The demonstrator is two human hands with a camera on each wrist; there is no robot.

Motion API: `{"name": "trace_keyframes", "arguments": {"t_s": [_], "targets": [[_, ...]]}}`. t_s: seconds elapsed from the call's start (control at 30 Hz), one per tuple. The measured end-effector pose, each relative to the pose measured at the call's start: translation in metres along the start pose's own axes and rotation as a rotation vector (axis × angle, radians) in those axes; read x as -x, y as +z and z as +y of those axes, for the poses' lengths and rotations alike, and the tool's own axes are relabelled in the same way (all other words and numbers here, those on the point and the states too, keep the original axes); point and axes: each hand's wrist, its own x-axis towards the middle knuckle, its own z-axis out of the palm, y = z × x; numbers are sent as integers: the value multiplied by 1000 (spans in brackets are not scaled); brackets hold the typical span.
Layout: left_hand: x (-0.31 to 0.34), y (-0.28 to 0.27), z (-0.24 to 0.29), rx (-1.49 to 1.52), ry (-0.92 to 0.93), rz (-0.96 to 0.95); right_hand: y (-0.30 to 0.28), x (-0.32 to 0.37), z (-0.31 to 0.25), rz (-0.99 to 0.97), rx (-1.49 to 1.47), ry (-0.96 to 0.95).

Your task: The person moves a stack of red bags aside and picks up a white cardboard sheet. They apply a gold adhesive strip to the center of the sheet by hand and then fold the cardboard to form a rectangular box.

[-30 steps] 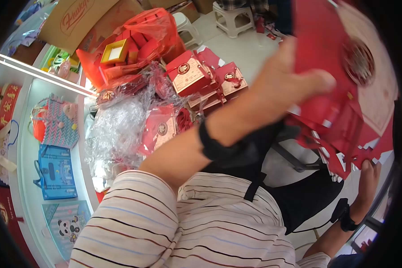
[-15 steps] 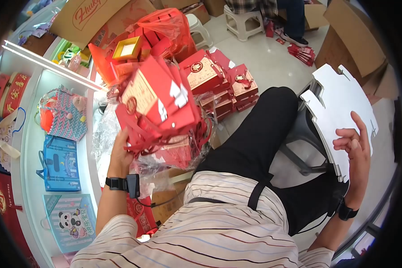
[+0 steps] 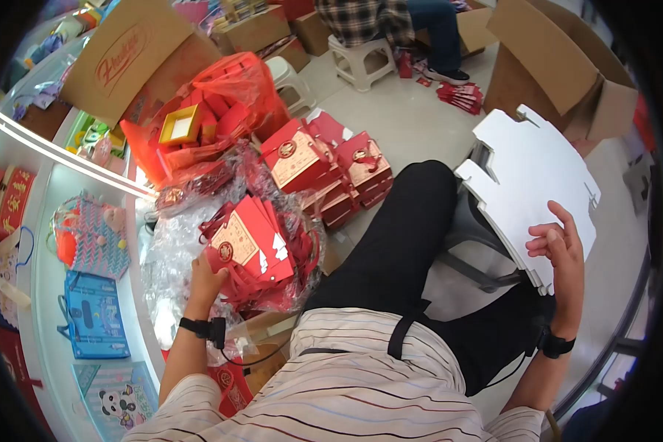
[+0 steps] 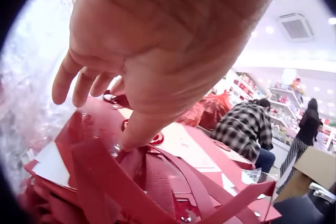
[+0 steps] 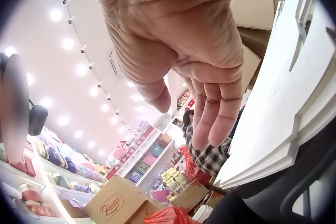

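Note:
In the head view a stack of flat red gift boxes [image 3: 247,243] with cream panels, gold emblems and ribbon handles lies on crumpled clear plastic. My left hand [image 3: 206,282] is at its left edge. In the left wrist view the thumb rests at the red ribbon [image 4: 157,176], while the other fingertips show loose above the red card. On the right, my right hand [image 3: 560,254] is raised beside a pile of notched white cardboard sheets [image 3: 527,173], its fingers slightly bent and holding nothing. The same sheets [image 5: 278,92] stand right of that hand in the right wrist view.
Assembled red gift boxes [image 3: 298,158] are piled behind the stack. A red plastic bag [image 3: 261,92] holds more boxes. The white sheets lie on a dark stool [image 3: 468,228]. A glass display shelf [image 3: 151,335] runs along the left; an open carton [image 3: 545,66] and a seated person [image 3: 368,22] are behind.
My left hand has swung from the far right to the left with the red stack and lowered it onto the plastic; its fingers have loosened. White sheets now show beside the right hand.

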Motion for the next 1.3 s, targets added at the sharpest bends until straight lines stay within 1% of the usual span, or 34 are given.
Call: {"name": "trace_keyframes", "arguments": {"t_s": [0.07,0.1,0.13,0.17,0.2,0.23,0.33,0.37,0.43,0.47,0.5,0.57,0.67,0.77,0.8,0.9,1.0,1.1,1.13,1.23,1.3], "targets": [[-22,0,-20,-198,296,-98,-2,3,2,10,-13,25],[-22,-8,23,-75,169,31,-8,7,0,44,-9,34],[-32,-10,41,22,403,161,-10,10,-6,63,-42,47],[-37,-31,100,145,388,118,-16,12,-3,85,-46,45],[-43,-45,142,198,399,70,-23,15,0,116,-58,34],[-48,-55,181,214,454,43,-29,18,2,140,-73,22],[-50,-90,312,578,487,-124,-47,30,10,294,-58,-33],[-52,-93,349,719,507,-169,-50,34,14,336,17,-58],[-55,-87,420,827,703,-259,-50,45,21,415,164,-89],[-56,-78,452,698,852,-293,-45,51,14,425,346,-96],[-58,-67,482,566,999,-321,-40,56,16,411,491,-145],[-73,-12,524,396,1250,-265,-28,66,28,360,782,-229],[-89,42,549,-28,1323,-272,-12,70,36,339,920,-228],[-90,67,542,-96,1414,-239,-1,65,44,343,1015,-194],[-89,70,541,-93,1430,-233,3,62,43,359,1043,-198],[-96,85,541,27,1539,-180,6,48,45,354,1030,-108],[-96,81,541,11,1516,-244,-12,43,45,283,1035,-120],[-77,89,539,55,1576,-235,-46,46,45,245,1019,-218],[-74,86,539,92,1564,-229,-47,47,39,232,1002,-190],[-82,78,539,61,1539,-286,-36,49,37,200,984,-155],[-88,71,535,91,1559,-248,-29,46,33,199,1023,-152]]}}
